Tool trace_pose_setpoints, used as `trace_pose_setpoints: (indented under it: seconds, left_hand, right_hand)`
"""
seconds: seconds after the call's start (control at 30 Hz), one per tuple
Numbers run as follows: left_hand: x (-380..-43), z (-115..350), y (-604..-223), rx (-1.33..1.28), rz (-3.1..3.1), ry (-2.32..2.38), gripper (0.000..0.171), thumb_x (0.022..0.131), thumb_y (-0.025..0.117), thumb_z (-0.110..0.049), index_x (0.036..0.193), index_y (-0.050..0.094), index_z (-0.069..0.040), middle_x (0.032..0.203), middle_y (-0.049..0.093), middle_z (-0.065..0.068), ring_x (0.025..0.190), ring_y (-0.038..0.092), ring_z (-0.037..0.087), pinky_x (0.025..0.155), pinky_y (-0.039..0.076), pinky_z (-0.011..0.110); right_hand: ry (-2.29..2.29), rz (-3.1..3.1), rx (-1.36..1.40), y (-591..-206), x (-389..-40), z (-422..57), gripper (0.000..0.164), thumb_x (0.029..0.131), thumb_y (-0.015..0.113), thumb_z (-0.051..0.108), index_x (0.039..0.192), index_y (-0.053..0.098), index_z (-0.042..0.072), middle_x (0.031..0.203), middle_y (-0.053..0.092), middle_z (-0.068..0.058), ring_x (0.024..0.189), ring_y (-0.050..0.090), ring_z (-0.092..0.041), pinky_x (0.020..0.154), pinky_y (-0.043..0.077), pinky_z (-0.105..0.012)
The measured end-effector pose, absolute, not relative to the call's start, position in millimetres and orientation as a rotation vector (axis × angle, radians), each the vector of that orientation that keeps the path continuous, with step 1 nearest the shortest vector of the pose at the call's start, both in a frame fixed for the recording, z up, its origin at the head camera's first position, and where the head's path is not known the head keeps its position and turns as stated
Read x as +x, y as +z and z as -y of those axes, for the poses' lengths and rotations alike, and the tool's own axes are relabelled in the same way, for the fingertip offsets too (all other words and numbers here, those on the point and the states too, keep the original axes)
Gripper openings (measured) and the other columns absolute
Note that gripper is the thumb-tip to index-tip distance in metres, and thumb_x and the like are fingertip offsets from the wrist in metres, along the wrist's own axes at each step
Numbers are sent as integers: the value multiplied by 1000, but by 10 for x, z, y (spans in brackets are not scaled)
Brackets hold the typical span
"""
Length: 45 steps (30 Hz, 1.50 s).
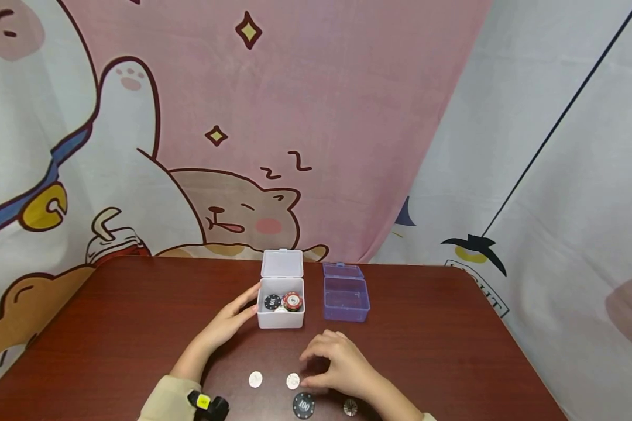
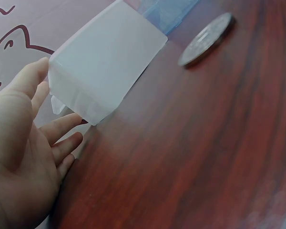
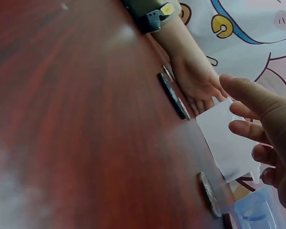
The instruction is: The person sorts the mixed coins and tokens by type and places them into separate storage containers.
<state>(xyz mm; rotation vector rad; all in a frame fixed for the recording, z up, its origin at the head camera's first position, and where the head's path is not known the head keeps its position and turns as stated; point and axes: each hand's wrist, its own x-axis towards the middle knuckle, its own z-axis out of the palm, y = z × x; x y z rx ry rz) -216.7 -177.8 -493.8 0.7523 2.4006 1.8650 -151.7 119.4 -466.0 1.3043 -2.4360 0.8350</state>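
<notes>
A white box (image 1: pixel 281 319) with its lid up holds a black poker chip (image 1: pixel 272 302), red-rimmed chips (image 1: pixel 292 301) and a partly hidden pale piece. My left hand (image 1: pixel 225 325) rests its fingers against the box's left side, thumb apart from the other fingers. Over the table, my right hand (image 1: pixel 342 363) is bent with a gap between thumb and index finger, holding nothing. Close to its thumb lies a silver coin (image 1: pixel 292 381); another silver coin (image 1: pixel 255 379) is further left. Below them lie a black 100 chip (image 1: pixel 304 405) and a patterned metallic coin (image 1: pixel 350 407).
A translucent purple-blue box (image 1: pixel 346 299), lid raised, stands right of the white box near the table's back edge. The brown wooden table (image 1: pixel 426 327) meets a cartoon-printed curtain (image 1: pixel 358 117). A black wrist device (image 1: pixel 209 406) sits on my left sleeve.
</notes>
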Motion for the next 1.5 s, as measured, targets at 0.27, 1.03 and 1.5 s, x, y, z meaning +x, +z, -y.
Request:
trace_pose_setpoints:
  seconds: [0.27, 1.03, 1.5]
  left_hand:
    - [-2165, 1775, -4931, 760, -2395, 1867, 54, 98, 53, -8, 149, 34, -8, 144, 43, 19, 133, 33, 35, 105, 22, 60]
    - [-2166, 1761, -4922, 738, -2400, 1859, 55, 98, 52, -7, 149, 33, -7, 144, 42, 20, 133, 33, 36, 104, 23, 60]
    - [-2156, 1762, -4916, 748, -2395, 1864, 54, 98, 52, -7, 149, 33, -6, 143, 42, 22, 133, 33, 38, 103, 23, 61]
  right_hand:
    - [759, 2476, 1423, -4707, -1464, -1232, 34, 69, 82, 47, 94, 71, 27, 94, 60, 22, 88, 49, 4, 79, 38, -19]
    - [666, 2513, 1632, -4794, -1357, -1266, 41, 66, 86, 39, 103, 74, 25, 98, 59, 20, 93, 48, 6, 83, 36, -14]
    - [718, 2509, 1634, -4843, -1367, -1238, 35, 65, 86, 36, 95, 72, 24, 95, 59, 21, 93, 48, 7, 85, 36, -14]
